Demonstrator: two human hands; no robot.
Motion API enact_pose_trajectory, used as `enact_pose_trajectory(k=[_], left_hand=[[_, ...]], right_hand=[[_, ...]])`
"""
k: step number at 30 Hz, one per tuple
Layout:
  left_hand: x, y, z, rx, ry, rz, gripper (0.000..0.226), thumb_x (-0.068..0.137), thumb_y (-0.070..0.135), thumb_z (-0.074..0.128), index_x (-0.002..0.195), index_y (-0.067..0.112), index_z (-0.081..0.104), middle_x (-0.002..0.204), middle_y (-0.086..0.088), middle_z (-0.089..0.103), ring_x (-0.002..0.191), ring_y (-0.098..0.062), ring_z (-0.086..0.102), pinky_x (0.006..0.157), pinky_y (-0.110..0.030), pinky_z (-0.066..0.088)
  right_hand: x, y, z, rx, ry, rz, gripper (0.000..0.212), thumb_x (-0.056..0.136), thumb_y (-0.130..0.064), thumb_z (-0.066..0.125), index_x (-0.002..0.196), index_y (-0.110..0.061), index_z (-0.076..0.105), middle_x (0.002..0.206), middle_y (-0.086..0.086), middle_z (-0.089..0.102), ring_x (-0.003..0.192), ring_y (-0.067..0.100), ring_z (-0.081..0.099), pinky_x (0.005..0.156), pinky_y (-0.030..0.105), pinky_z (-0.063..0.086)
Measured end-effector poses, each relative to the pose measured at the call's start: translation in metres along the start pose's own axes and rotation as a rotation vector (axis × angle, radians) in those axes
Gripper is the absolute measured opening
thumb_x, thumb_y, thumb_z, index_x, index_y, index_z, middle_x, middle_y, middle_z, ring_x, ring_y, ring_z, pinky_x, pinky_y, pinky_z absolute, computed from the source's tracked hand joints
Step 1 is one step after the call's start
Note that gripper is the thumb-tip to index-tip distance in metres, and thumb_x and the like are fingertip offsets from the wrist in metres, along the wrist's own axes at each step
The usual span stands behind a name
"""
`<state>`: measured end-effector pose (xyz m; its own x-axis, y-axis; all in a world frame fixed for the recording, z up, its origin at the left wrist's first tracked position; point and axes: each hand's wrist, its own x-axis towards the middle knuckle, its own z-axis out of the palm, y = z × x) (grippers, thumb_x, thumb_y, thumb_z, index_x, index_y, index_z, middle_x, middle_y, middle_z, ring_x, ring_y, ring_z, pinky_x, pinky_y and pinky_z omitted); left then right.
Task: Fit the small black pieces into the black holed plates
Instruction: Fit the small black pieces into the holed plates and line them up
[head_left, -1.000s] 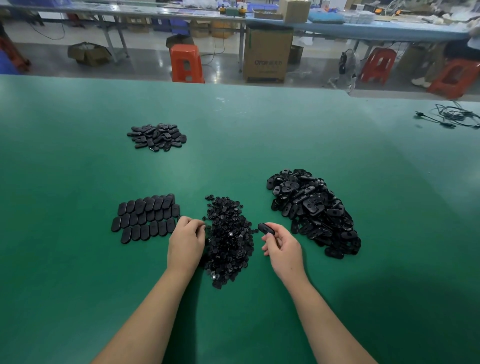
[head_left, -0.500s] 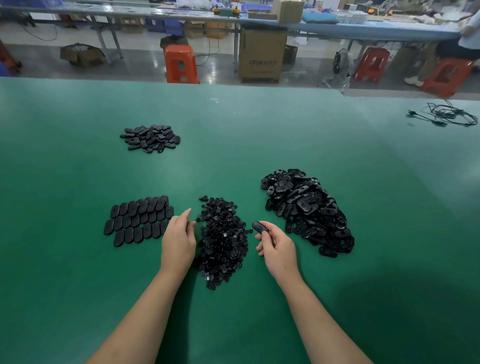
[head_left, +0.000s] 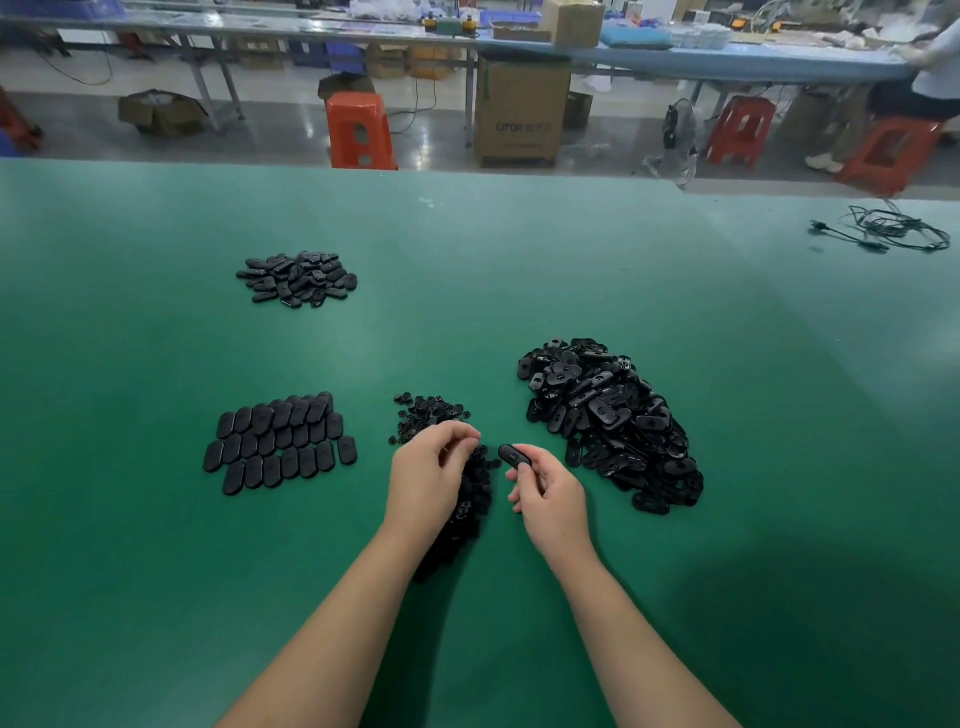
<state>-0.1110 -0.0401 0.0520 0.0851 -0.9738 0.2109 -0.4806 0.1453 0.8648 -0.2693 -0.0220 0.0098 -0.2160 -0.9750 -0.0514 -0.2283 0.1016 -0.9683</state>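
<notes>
A heap of small black pieces (head_left: 431, 410) lies on the green table in front of me. My left hand (head_left: 428, 475) hovers over that heap with fingers curled and fingertips pinched together; whether a piece sits between them is too small to tell. My right hand (head_left: 545, 496) pinches one black holed plate (head_left: 514, 455) just right of the heap, the plate's end pointing toward my left hand. A large loose pile of holed plates (head_left: 608, 415) lies to the right.
Neat rows of black plates (head_left: 280, 441) lie flat at the left. A smaller pile of plates (head_left: 298, 278) sits farther back left. A tangle of black cable (head_left: 888, 231) lies at the far right. Orange stools and a cardboard box stand beyond the table's far edge.
My left hand rose from the left side of the small-piece heap and moved right, over it, toward the plate. My right hand kept hold of the plate.
</notes>
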Motion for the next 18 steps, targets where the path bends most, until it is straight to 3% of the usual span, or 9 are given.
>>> enact_pose_trajectory(k=[4,8,18], left_hand=[[-0.002,0.0,0.009,-0.237,-0.074,-0.193,0.024,0.092,0.014,0.067,0.082,0.036,0.071,0.067,0.005,0.071,0.054,-0.01,0.063,0.055,-0.022,0.052],[-0.004,0.001,0.013,-0.391,-0.058,-0.304,0.016,0.091,0.007,0.067,0.086,0.021,0.073,0.064,-0.003,0.069,0.055,-0.016,0.064,0.058,-0.039,0.06],[-0.003,0.004,0.015,-0.456,-0.037,-0.385,0.014,0.088,-0.002,0.069,0.094,0.011,0.068,0.066,0.005,0.065,0.054,-0.012,0.06,0.052,-0.027,0.053]], right_hand=[[0.001,0.0,0.001,-0.004,0.007,-0.009,0.027,0.103,-0.009,0.051,0.115,-0.028,0.067,0.083,-0.006,0.072,0.061,0.005,0.063,0.06,0.025,0.055],[0.002,0.001,0.001,-0.022,0.008,-0.02,0.026,0.102,-0.01,0.052,0.115,-0.027,0.067,0.083,-0.006,0.072,0.061,0.005,0.063,0.061,0.027,0.056],[0.001,0.002,0.001,-0.037,0.007,-0.03,0.027,0.102,-0.01,0.052,0.113,-0.03,0.066,0.083,-0.006,0.072,0.061,0.005,0.063,0.064,0.033,0.058]])
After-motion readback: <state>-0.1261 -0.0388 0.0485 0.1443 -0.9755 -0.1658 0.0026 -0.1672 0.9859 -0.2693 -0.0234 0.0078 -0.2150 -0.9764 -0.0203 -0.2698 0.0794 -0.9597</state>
